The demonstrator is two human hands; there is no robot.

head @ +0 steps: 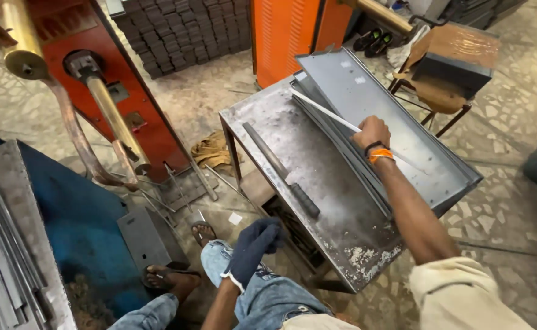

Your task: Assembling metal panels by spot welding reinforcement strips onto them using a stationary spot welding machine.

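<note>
While sitting at the bottom of the frame, rests the dark-gloved left hand (253, 244) on the jeans knee (262, 290), loosely curled and empty, seemingly parked clear of the work. Reaches up across the steel table (329, 214), past a long black-handled tool (281, 170) lying loose at centre, with the bare right hand (372, 131) closed on a thin pale metal strip (326, 113), probably steadying it along the folded edge of the grey sheet-metal tray (366, 79). Leaves the orange cabinet (281, 30) and stacked dark blocks (183, 27) untouched along the top
</note>
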